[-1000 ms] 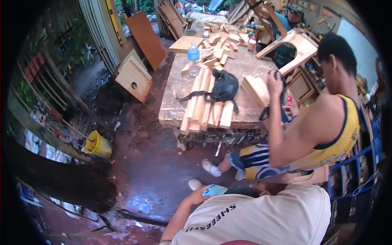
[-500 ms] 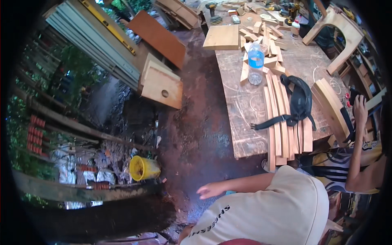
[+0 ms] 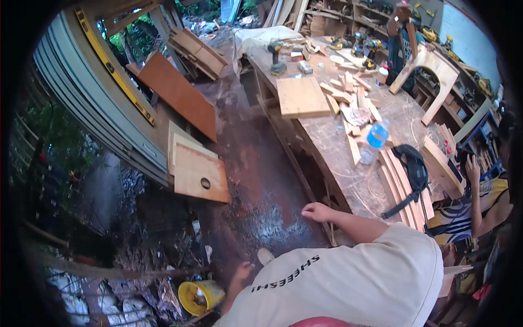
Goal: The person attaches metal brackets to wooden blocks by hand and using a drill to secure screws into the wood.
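Note:
My right hand (image 3: 316, 211) is curled in a loose fist with nothing in it. It hangs over the wet reddish floor (image 3: 256, 180), just short of the near corner of a long wooden workbench (image 3: 327, 141). My left hand (image 3: 240, 271) hangs low by my white shirt, above a yellow bucket (image 3: 200, 296), and no object shows in it; its fingers are too small to read. On the bench's near end lie curved wooden slats (image 3: 400, 182), a black bag (image 3: 415, 170) and a plastic water bottle (image 3: 375, 139).
A square board (image 3: 301, 96), wood offcuts, cordless drills (image 3: 277, 57) and an arched wooden frame (image 3: 433, 71) sit further along the bench. Another person (image 3: 482, 199) sits at the right. A wooden box with a round hole (image 3: 199, 174) and brown panels (image 3: 177, 92) lean at the left wall.
The view has swung, so the bench now runs up the right side. My right arm has come further forward toward the bench corner; my left hand has come into view by the bucket.

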A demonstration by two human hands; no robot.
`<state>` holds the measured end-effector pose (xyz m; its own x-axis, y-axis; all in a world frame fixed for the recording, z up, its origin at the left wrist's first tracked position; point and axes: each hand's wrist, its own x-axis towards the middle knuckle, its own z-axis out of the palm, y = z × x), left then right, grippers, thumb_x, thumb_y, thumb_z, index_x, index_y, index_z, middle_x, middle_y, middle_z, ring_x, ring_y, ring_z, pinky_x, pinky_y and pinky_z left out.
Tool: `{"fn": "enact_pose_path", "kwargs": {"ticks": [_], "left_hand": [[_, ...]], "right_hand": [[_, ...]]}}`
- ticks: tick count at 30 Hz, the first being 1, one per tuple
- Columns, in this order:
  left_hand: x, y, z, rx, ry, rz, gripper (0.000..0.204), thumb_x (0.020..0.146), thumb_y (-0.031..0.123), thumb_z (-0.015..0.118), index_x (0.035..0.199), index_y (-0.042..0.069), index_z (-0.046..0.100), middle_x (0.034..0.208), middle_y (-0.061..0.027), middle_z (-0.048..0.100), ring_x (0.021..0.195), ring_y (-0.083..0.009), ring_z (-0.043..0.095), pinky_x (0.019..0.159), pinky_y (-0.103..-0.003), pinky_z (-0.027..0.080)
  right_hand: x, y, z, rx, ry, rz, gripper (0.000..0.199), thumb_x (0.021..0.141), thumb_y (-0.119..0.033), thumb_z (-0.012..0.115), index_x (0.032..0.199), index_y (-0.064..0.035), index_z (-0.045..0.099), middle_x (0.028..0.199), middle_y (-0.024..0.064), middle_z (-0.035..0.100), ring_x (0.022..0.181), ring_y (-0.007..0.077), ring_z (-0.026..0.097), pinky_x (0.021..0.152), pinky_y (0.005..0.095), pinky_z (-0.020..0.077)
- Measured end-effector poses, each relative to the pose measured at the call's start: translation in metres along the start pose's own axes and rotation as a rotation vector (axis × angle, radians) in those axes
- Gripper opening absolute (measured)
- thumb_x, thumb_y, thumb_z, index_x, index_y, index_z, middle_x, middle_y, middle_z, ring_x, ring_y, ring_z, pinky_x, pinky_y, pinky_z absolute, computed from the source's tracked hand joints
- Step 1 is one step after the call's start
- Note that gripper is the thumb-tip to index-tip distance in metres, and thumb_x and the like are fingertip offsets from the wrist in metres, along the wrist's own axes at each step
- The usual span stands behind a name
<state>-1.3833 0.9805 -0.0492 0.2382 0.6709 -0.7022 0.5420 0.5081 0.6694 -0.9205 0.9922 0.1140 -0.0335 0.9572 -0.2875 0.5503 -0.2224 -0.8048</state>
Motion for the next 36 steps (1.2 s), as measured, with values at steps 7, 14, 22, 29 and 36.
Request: {"fn": "enact_pose_path", "kwargs": {"ticks": [7,14,22,29,36], "left_hand": [[0.164,0.162,-0.209,0.298,0.035,0.017,0.054,0.087,0.033,0.067,0.126,-0.002,0.055,0.120,-0.0159,0.062,0.110,-0.0250,0.059,0.096,-0.037,0.045],[0.330,0.231,-0.264,0.380,-0.123,0.012,0.049,0.087,0.033,0.066,0.122,-0.002,0.059,0.121,-0.0182,0.062,0.115,-0.0258,0.057,0.096,-0.036,0.045],[0.439,0.364,-0.308,-0.153,-0.201,0.245,0.021,0.089,0.011,0.060,0.107,0.002,0.066,0.084,-0.0038,0.065,0.074,-0.0122,0.057,0.072,-0.028,0.048],[0.662,0.455,-0.378,-0.060,-0.334,-0.118,0.020,0.088,0.019,0.061,0.095,0.001,0.063,0.079,-0.0057,0.061,0.069,-0.0141,0.055,0.065,-0.031,0.046],[0.838,0.715,-0.402,0.711,-0.453,0.535,0.017,0.087,0.018,0.060,0.088,0.001,0.062,0.079,-0.0099,0.061,0.069,-0.0193,0.058,0.065,-0.036,0.047]], "right_hand": [[0.098,-0.030,-0.030,0.398,0.094,0.253,0.038,0.095,-0.032,0.055,0.070,-0.0049,0.061,0.064,0.0035,0.061,0.064,0.0111,0.061,0.061,0.0272,0.0468],[0.295,-0.047,-0.061,0.589,0.186,0.233,0.040,0.095,-0.032,0.054,0.064,-0.0069,0.056,0.057,0.0026,0.056,0.061,0.0134,0.063,0.059,0.0294,0.0478],[0.576,-0.130,-0.213,0.701,0.171,-0.113,0.025,0.083,-0.008,0.064,0.106,-0.0026,0.057,0.090,0.0036,0.061,0.074,0.0094,0.057,0.062,0.0250,0.0473],[0.720,-0.119,-0.303,0.664,0.401,0.041,0.032,0.087,-0.013,0.062,0.117,-0.0021,0.054,0.090,0.0030,0.060,0.076,0.0102,0.060,0.064,0.0251,0.0495],[0.806,-0.100,-0.327,0.486,0.610,0.102,0.025,0.087,-0.010,0.062,0.109,-0.0001,0.058,0.083,0.0028,0.061,0.076,0.0096,0.059,0.068,0.0269,0.0499]]}}
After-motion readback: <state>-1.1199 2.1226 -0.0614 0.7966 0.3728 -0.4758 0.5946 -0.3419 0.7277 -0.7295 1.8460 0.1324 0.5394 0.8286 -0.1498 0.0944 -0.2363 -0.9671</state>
